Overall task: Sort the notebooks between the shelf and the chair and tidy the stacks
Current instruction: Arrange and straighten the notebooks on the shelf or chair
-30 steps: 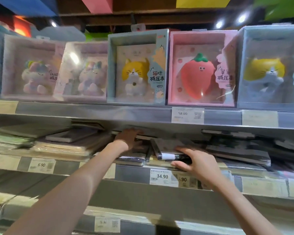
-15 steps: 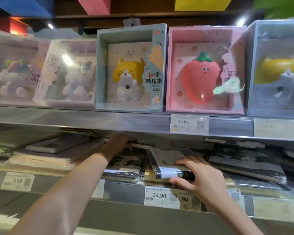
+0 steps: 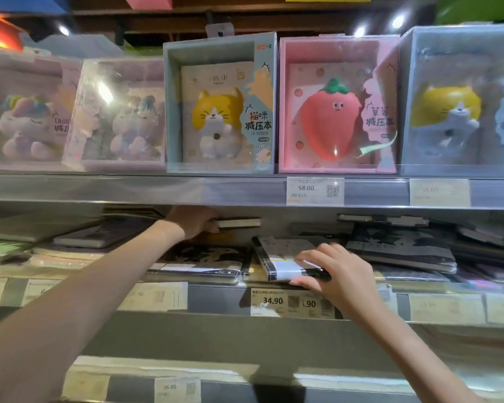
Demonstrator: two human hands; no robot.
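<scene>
Stacks of wrapped notebooks lie flat on the middle shelf. My left hand reaches deep under the upper shelf and grips the end of a thin notebook lying at the back. My right hand holds the front right corner of a dark notebook with a white label band, thumb under its front edge and fingers on top. This notebook lies askew on its stack. A black notebook with a pale leaf pattern lies left of it.
Boxed squishy notebooks stand on the upper shelf: unicorns, a cat box, a pink strawberry box. More notebook stacks lie to the right and left. Price tags line the shelf edges.
The view has moved closer to the shelf. My left hand has reached further back and taken hold of the thin notebook. My right hand stays on the labelled notebook.
</scene>
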